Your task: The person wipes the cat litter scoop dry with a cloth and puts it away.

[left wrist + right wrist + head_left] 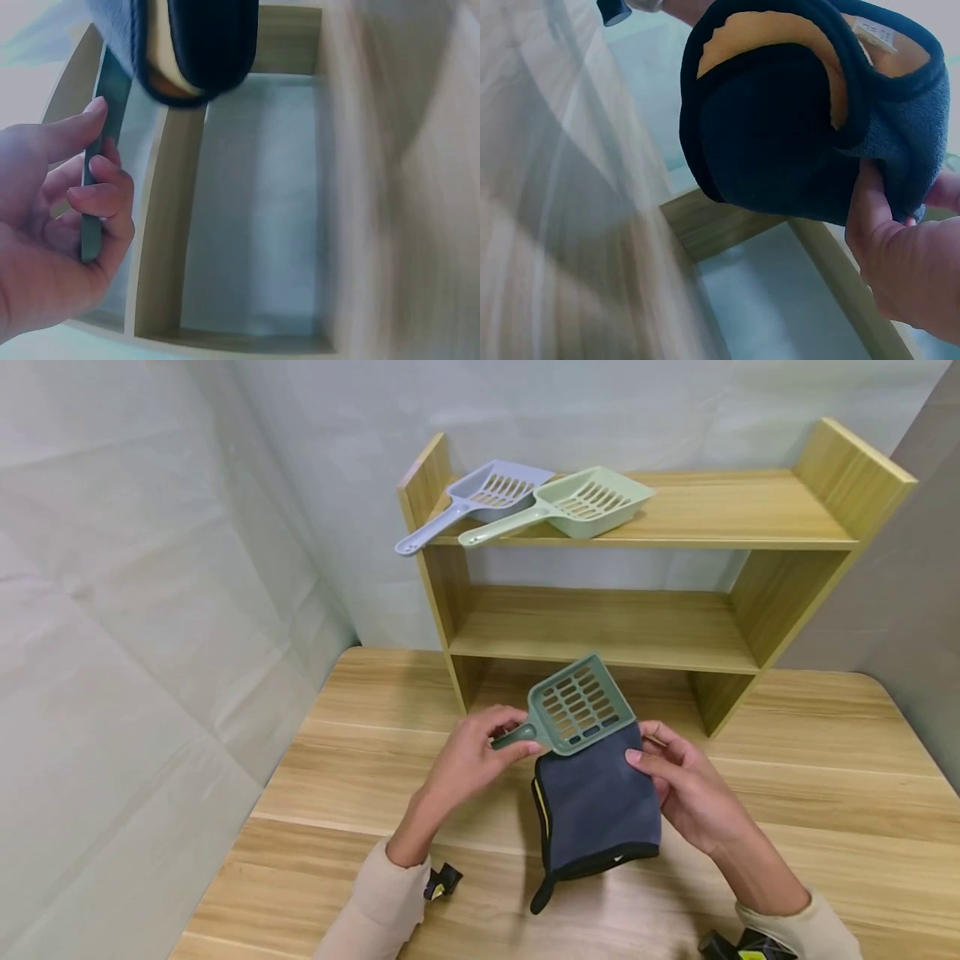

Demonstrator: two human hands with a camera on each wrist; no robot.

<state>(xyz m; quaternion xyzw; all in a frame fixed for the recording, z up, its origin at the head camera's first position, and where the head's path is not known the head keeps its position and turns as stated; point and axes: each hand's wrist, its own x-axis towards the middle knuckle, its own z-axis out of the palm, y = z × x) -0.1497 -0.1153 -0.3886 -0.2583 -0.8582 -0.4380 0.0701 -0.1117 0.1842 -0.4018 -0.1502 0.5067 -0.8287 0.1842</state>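
Note:
My left hand (pixel 471 753) grips the handle of a dark green litter scoop (pixel 581 704), its slotted pan facing up and tilted. In the left wrist view the fingers wrap round the green handle (pixel 91 238). A folded dark blue-grey cleaning cloth (pixel 596 810) with black edging, a yellow inner side and a hanging loop is pinched by my right hand (pixel 688 785) near its upper right corner. The cloth overlaps the lower edge of the scoop's pan. In the right wrist view the cloth (pixel 769 127) hangs folded from the thumb and fingers, a white label showing inside.
A wooden shelf unit (pixel 607 627) stands at the back of the wooden table (pixel 322 827). On its top board lie a lavender litter scoop (pixel 480 502) and a pale green one (pixel 558 514), handles jutting over the front edge. Pale sheeting (pixel 150 610) hangs behind and at left.

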